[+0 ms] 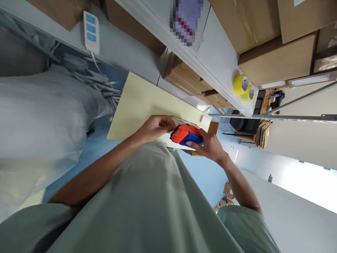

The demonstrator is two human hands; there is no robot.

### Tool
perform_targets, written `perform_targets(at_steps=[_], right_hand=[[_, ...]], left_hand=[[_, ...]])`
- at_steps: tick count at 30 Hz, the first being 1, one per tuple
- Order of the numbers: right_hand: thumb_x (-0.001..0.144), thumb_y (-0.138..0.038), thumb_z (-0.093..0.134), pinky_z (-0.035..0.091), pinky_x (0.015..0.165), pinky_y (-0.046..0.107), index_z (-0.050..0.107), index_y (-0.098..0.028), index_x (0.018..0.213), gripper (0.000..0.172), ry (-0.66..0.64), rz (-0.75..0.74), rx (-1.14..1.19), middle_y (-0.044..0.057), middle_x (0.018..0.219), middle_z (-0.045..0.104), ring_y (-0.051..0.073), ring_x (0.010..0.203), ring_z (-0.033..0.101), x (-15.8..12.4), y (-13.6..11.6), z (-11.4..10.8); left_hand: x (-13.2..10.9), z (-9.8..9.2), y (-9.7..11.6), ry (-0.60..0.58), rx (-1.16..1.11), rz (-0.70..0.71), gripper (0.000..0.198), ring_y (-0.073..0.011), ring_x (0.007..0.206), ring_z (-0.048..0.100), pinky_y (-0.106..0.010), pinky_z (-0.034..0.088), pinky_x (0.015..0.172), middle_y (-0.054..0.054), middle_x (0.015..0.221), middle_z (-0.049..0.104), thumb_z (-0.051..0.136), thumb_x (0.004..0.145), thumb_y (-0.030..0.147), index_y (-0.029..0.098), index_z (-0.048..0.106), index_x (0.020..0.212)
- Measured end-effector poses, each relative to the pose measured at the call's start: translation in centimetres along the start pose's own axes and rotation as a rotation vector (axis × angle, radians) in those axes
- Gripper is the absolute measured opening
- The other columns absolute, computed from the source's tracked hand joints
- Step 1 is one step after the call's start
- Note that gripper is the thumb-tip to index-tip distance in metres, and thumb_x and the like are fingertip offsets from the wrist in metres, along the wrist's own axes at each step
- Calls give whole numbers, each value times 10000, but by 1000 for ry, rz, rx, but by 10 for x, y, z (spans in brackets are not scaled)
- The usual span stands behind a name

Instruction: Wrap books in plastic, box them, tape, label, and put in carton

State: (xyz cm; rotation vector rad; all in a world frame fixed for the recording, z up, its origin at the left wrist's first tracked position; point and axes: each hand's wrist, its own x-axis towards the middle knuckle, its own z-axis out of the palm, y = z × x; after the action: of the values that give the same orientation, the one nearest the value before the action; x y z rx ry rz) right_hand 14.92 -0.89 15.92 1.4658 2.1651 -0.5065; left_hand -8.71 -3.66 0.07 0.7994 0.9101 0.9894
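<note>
My right hand [209, 144] is closed around an orange and blue tape dispenser [185, 135], pressed against a small cardboard box [212, 127]. My left hand [155, 127] grips the near end of the same box with curled fingers. The box rests at the edge of a pale yellow table top [137, 105]. A white label [205, 121] lies on the table beside the box.
Two yellow tape rolls [243, 86] stand on a white shelf [218, 56] beside stacked brown cartons [273, 59]. A white power strip [91, 31] lies on the shelf at left. A large white bag [39, 116] fills the left. Flat cardboard [189, 79] is stacked under the shelf.
</note>
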Motion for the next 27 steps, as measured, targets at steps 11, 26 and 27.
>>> perform_targets(at_steps=[11,26,27], right_hand=[[1051,-826,569,409,657,325,718,-218,966,632,-377,163,-31,63,825,775,216,723,705,0,21,-41],[1041,-838,564,357,664,330,620,-232,768,668,-274,198,-183,65,761,702,213,739,654,49,12,-41],[1045,-834,564,357,668,330,622,-230,770,666,-275,195,-197,69,764,704,216,744,655,50,10,-39]], left_hand=[[7,-7,-84,161,-135,-308,572,-198,789,654,-301,468,645,-86,932,828,1013,566,673,204,857,854],[69,-3,-172,359,-235,-356,492,-151,679,497,-318,408,664,-23,674,631,1027,668,580,189,732,707],[71,0,-175,369,-229,-365,478,-143,666,480,-314,400,659,-7,650,598,1017,691,557,189,712,689]])
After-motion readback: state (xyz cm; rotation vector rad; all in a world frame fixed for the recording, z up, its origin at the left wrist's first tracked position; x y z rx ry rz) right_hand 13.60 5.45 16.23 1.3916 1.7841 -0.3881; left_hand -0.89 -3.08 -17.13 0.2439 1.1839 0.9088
